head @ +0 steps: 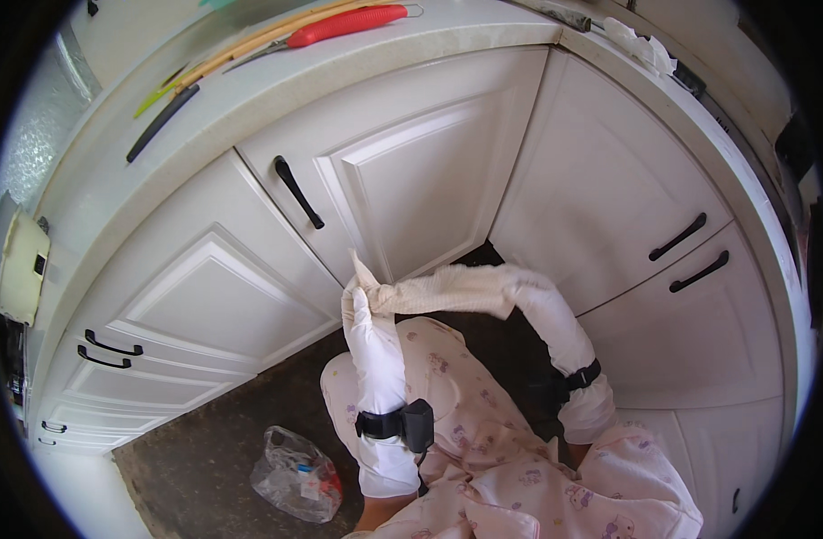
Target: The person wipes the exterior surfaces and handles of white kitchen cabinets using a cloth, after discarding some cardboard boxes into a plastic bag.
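Note:
A cream textured cloth (452,290) is stretched between my two hands, above my knees and in front of the cabinet doors. My left hand (364,310), in a long white glove, grips one end, and a pointed corner sticks up past the fingers. The other end is at my right hand (529,286), also white-gloved and blurred, with its fingers partly hidden; it appears to hold the cloth. Black straps circle both forearms, and a black box (418,426) sits on the left one.
White cabinet doors (425,175) with black handles curve around me. On the countertop (250,101) lie red-handled scissors or pliers (351,25), wooden sticks (250,47) and a black-handled tool (162,124). A clear plastic bag (297,475) with items inside rests on the dark floor (202,458).

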A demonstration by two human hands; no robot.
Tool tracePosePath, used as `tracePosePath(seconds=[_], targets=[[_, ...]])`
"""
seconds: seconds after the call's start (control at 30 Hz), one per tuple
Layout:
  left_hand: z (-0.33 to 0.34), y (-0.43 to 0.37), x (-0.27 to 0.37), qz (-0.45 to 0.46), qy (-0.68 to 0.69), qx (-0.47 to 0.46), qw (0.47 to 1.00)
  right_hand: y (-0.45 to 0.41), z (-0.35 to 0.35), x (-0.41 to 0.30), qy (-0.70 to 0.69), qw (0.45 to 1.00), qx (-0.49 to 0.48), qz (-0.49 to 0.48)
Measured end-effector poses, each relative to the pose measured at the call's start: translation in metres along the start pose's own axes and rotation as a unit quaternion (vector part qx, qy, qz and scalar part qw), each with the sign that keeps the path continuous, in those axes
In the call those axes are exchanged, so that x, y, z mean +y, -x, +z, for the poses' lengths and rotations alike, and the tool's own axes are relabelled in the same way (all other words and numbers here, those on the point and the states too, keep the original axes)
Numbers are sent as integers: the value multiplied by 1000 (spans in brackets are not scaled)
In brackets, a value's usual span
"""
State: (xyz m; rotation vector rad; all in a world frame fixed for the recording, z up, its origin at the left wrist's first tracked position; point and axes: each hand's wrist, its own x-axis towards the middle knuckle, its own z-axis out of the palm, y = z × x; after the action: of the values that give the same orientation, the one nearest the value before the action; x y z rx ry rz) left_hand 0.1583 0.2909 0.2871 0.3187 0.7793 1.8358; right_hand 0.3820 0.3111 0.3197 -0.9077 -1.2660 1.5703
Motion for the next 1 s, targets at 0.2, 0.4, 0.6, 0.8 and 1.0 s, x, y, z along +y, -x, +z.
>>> tracePosePath(seconds=[0.2, 0.4, 0.6, 0.8, 1.0], targets=[[14, 11, 5, -127, 155, -81, 976, 6, 4, 10, 33, 969, -191, 156], [23, 24, -7, -192, 206, -124, 951, 0, -2, 78, -111, 963, -189, 156], [3, 15, -2, -24, 16, -108, 994, 1, 17, 35, -25, 994, 33, 99], [-2, 13, -10, 35, -191, -20, 981, 2, 25, 24, -124, 986, 100, 49], [1, 13, -9, 17, -174, -23, 984, 13, 33, 11, 159, 985, -33, -59]])
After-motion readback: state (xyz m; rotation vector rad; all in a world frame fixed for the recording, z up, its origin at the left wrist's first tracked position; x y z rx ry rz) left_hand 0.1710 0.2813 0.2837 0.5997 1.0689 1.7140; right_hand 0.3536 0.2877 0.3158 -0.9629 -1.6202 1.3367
